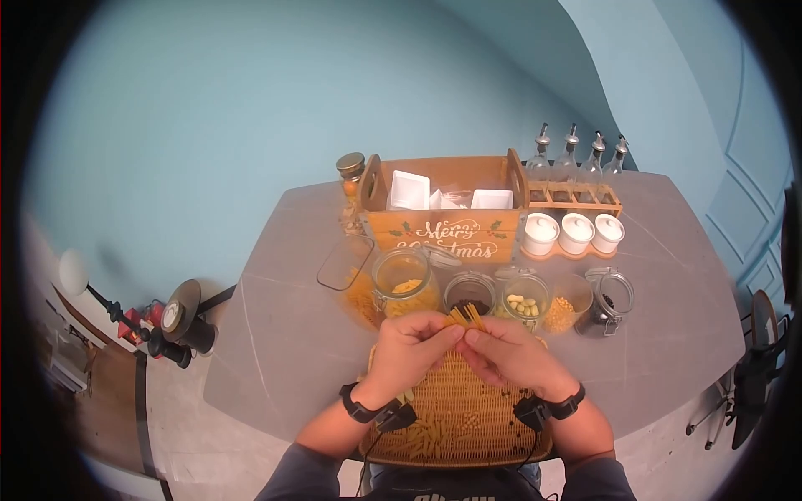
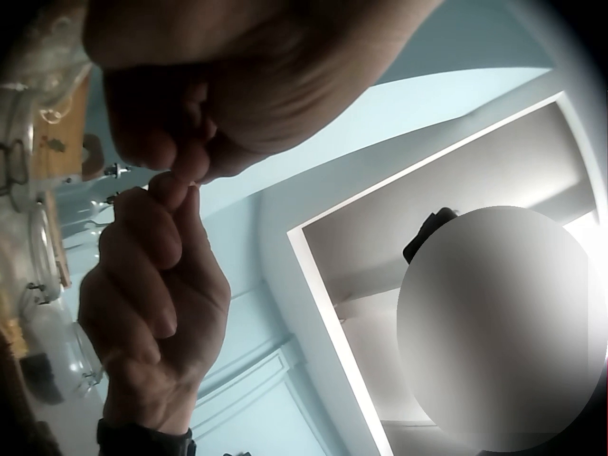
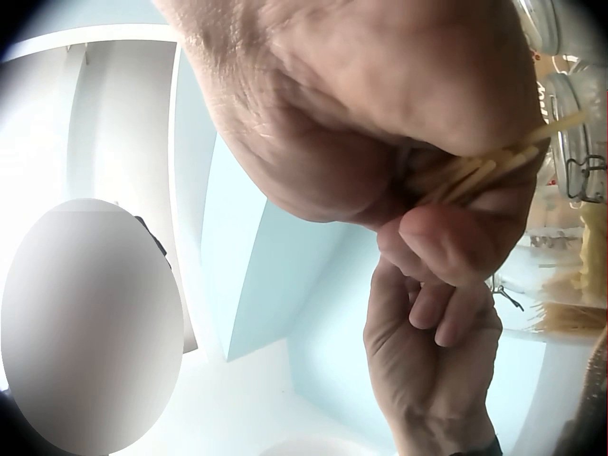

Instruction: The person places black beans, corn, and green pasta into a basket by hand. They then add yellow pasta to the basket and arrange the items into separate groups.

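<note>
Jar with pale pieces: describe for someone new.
Start at the wooden crate lettered "Merry Christmas". On its near side, just beyond the right hand, stands the glass jar. Its pale, rounded pieces set it apart from the dark contents to its left and yellow grains to its right.

Wooden "Merry Christmas" crate [image 1: 447, 219] and glass bottles [image 1: 565, 169] before a pale blue wall [image 1: 251, 100]
White dishes [image 1: 409, 192] sit inside the crate; just right of it, the four spouted bottles stand in a wooden rack [image 1: 575, 198] behind three white lidded pots [image 1: 577, 235]. Far right, a black wheeled chair [image 1: 756, 363].
</note>
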Tool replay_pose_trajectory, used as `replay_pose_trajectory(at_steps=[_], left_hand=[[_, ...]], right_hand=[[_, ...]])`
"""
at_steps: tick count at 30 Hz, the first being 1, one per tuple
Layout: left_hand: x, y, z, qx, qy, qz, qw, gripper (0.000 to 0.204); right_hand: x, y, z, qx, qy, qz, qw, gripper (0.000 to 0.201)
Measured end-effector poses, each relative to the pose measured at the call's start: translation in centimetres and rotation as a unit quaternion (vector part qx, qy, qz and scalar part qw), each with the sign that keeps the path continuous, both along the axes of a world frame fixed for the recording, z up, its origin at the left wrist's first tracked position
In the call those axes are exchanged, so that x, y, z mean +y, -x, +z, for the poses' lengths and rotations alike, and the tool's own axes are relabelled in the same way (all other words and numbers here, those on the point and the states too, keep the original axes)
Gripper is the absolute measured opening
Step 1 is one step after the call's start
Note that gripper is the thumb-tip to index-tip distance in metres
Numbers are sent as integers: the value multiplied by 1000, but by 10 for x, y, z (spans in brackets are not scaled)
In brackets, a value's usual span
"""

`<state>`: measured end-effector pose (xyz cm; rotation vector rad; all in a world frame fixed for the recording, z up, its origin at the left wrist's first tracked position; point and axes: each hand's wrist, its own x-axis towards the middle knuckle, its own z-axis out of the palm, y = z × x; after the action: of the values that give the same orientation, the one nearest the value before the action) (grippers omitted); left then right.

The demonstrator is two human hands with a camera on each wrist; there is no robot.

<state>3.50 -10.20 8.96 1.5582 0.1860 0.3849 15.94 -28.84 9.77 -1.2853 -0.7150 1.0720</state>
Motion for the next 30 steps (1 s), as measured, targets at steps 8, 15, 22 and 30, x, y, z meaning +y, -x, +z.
replay_pose_trajectory(at_steps=[8,15,22,30], left_hand=[[-1,-3,-4,-6,10,18,1000,10],[0,-6,-9,-19,23,22,999,10],[-1,-6,-10,-29,24,22,999,8],[-3,-5,-9,-42,26,26,998,9]], right_hand=[[7,11,-7,-163,-13,-86,983,25],[13,16,-12,-288,-27,-156,945,25],[12,17,-10,-292,-28,-156,943,26],[12,18,-12,-281,-23,-138,950,26]])
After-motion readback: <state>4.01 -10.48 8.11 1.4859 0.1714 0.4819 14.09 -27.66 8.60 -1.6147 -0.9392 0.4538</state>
